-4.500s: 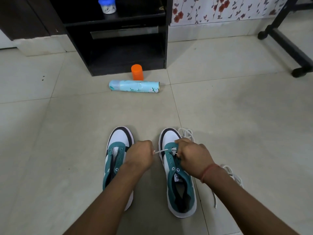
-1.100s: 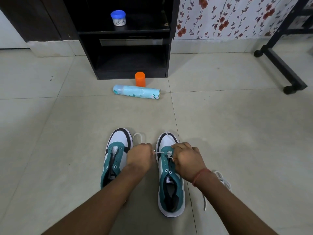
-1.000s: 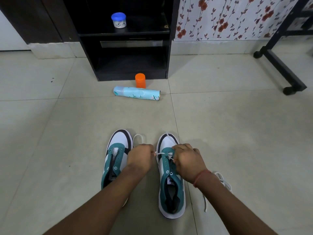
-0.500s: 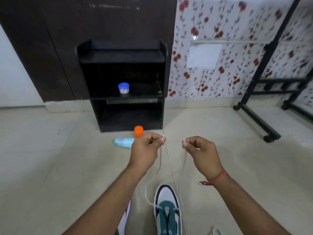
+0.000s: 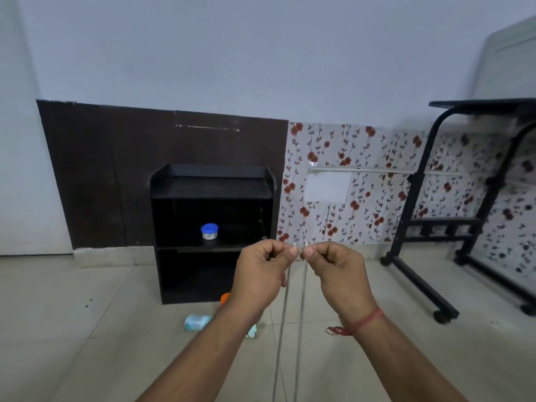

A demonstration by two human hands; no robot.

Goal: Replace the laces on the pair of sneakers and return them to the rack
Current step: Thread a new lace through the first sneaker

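Both lace [image 5: 301, 300] tips raised level, left hand [image 5: 261, 274] and right hand [image 5: 333, 271] each pinching one, probably evening lengths; shoes out of view.

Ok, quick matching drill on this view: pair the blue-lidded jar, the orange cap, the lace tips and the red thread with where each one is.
Things:
1. blue-lidded jar
2. orange cap
3. lace tips
4. red thread

Places:
A. around the right wrist
B. pinched, one in the left hand, one in the right hand
C. on the black rack's middle shelf
D. on the floor by the rack's base

Pairs: 1-C, 2-D, 3-B, 4-A
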